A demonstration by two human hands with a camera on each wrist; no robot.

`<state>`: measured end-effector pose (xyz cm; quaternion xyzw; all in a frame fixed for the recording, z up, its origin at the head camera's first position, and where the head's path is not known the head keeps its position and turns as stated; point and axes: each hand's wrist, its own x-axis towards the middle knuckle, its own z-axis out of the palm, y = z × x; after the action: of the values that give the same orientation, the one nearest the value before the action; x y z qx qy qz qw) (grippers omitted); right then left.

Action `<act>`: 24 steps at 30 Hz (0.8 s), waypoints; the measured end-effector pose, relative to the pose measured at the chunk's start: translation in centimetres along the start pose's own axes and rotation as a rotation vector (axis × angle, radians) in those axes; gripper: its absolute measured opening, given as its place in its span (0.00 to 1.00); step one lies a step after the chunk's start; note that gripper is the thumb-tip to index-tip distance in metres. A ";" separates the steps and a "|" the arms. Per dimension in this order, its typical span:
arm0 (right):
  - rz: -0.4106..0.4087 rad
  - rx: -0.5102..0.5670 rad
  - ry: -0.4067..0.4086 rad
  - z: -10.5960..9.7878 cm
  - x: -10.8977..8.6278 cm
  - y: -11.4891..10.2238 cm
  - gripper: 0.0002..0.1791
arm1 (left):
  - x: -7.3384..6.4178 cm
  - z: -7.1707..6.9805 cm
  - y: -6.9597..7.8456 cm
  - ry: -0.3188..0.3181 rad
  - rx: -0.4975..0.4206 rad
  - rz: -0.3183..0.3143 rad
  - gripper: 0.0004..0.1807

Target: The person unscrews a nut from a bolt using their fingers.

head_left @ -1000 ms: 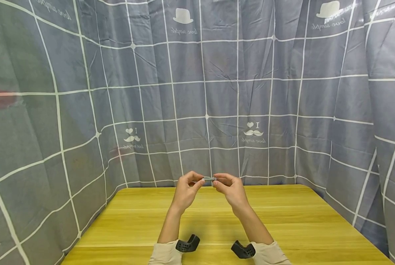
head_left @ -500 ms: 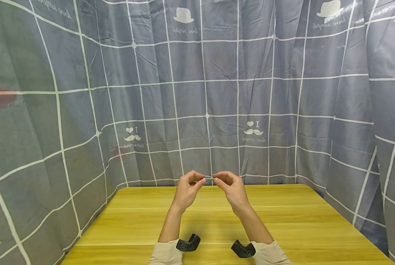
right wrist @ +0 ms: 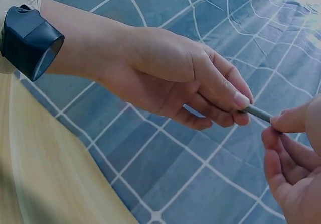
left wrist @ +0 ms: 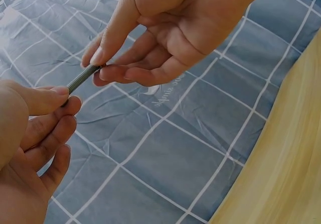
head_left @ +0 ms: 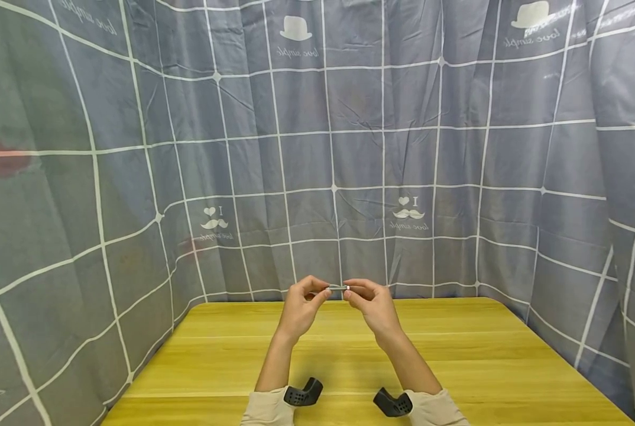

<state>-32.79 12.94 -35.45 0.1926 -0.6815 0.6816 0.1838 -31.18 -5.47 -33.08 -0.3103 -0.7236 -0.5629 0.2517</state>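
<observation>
A slim metal bolt (head_left: 337,288) is held level between both hands, raised above the far edge of the table. Its thread shows along the shank (left wrist: 83,79) in the left wrist view. My left hand (head_left: 300,307) pinches one end between thumb and index finger. The other end is pinched by the thumb and fingers of my right hand (head_left: 373,307), where a small bright part pokes out. Fingertips cover both ends, so I cannot tell whether a nut is on it. In the right wrist view a short grey length of shank (right wrist: 258,113) spans the fingertips.
A yellow wood-grain table (head_left: 317,367) lies beneath the hands. Grey-blue curtains (head_left: 360,160) with white grid lines stand behind it and at both sides. A black wrist mount (head_left: 303,392) sits at the left cuff, another mount (head_left: 393,402) at the right.
Both hands keep their places. The right fingertips shift slightly on the bolt: its bright right end was covered half a second ago and shows again now.
</observation>
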 end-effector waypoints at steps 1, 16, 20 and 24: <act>-0.003 0.002 -0.002 -0.1 0.1 0.1 0.11 | 0.1 0.1 0.0 0.002 0.002 0.001 0.03; -0.042 0.027 -0.009 -0.9 1.7 1.2 0.10 | 1.1 1.2 -1.0 0.019 0.021 0.010 0.03; -0.019 0.025 -0.007 -1.3 2.1 1.5 0.11 | 1.5 1.6 -1.4 0.028 0.021 0.003 0.02; -0.005 0.039 -0.007 -1.6 2.5 1.7 0.12 | 1.8 2.0 -1.8 0.037 0.021 -0.003 0.02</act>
<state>-35.81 14.53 -35.66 0.2001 -0.6682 0.6937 0.1795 -33.75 -3.52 -33.45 -0.2961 -0.7250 -0.5613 0.2676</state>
